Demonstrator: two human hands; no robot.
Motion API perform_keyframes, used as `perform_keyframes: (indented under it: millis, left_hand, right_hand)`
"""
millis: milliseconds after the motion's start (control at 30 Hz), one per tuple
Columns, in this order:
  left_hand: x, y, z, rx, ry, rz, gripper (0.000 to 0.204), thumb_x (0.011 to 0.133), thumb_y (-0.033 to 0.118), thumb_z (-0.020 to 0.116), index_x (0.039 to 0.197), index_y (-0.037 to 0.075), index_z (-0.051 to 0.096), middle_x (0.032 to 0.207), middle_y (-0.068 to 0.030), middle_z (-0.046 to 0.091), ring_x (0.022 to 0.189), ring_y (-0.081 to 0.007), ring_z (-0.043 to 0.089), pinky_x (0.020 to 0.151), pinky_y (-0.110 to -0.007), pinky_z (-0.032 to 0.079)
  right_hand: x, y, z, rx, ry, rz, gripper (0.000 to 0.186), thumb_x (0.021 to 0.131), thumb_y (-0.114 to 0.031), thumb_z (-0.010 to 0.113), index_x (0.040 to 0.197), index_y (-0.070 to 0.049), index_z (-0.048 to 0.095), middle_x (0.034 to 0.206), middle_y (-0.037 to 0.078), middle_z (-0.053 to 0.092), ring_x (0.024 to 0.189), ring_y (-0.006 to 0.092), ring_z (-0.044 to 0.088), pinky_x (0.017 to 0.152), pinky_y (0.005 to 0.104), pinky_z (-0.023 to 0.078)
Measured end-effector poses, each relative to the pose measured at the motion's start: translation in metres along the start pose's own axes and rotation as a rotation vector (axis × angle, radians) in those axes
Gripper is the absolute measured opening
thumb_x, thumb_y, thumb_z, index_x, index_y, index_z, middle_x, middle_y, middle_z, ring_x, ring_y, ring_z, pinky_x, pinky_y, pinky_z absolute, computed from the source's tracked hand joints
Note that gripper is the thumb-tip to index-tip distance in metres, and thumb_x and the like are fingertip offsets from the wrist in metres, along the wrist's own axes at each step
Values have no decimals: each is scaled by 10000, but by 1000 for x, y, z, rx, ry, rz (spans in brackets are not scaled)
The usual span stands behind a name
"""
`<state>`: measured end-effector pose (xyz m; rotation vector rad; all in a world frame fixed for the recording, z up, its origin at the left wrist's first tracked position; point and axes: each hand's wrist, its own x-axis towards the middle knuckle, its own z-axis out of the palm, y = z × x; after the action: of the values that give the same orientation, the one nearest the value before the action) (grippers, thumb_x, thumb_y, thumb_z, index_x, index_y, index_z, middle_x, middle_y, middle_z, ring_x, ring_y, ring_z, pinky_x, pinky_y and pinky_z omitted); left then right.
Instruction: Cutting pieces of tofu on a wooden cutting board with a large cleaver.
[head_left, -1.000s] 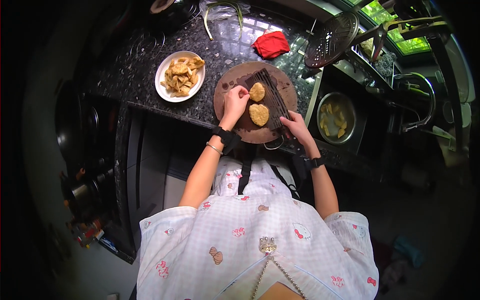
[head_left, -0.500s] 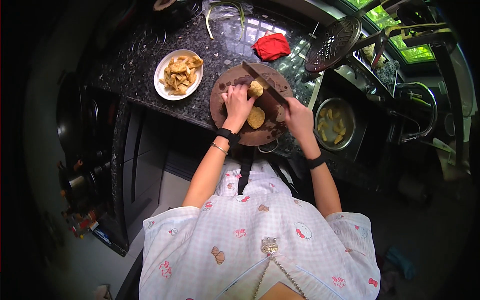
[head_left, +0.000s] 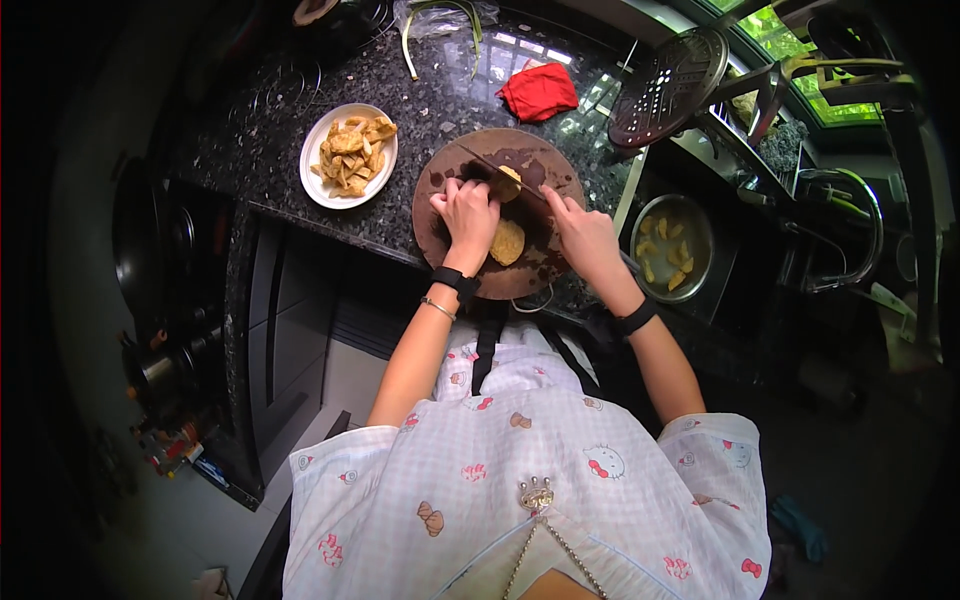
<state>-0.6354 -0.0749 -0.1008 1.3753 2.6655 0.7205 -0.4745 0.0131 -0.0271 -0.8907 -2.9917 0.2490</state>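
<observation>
On a round brown cutting board, my right hand grips a kitchen knife by the handle end. The dark blade slants up and left across the board. It lies against a yellowish-brown food piece, perhaps fried tofu, partly hidden by blade and fingers. My left hand presses that piece from the left with bent fingers. A second, rounded food piece rests on the board nearer to me, between my hands. To the left, a white plate bears cut food pieces of similar colour.
A red cloth lies behind the board. Green stalks and a plastic bag are at the back. At right, a metal bowl holds yellow pieces in liquid, near a faucet and hanging perforated utensil.
The knife has swung, its tip now farther left, and my right hand has shifted slightly up and left. My left fingers are more bent. The view has shifted slightly.
</observation>
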Motion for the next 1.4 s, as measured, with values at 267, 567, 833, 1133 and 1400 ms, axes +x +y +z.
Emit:
perform_keyframes:
  millis: [267,567,833,1133,1400]
  left_hand:
    - [-2,3,-2,-39,43,75,95,661,131,691,713,68,643,773,-57,624,909,-267,504,791,-438,301]
    - [-4,3,0,-163,68,-190,162,660,172,721,734,54,638,773,-72,636,925,-254,517,794,-418,295]
    - [-3,7,3,-132,40,-199,162,657,167,711,642,42,609,708,-99,619,884,-262,530,780,-415,298]
    - [-5,5,5,-126,100,-114,109,664,130,691,650,46,622,710,-93,628,901,-261,520,806,-425,289]
    - [-6,-2,-1,-114,26,-142,169,683,196,708,791,67,686,744,-89,647,898,-255,546,795,-412,297]
  right_hand:
    - [31,5,25,91,-8,-105,547,724,-43,563,1254,-119,452,870,81,609,639,296,622,541,372,499]
    - [10,3,-8,243,71,-38,572,743,-39,552,1296,-140,445,926,126,646,670,333,617,562,403,494]
    - [3,6,1,163,-49,-69,212,736,-28,530,933,-43,454,795,138,603,656,343,615,567,436,490]
    - [21,15,16,293,-92,-141,179,741,-28,526,906,-37,456,776,175,612,698,366,610,585,458,484]
    - [23,0,15,351,69,-74,390,759,-30,531,1145,-80,511,876,160,636,705,350,615,594,437,489]
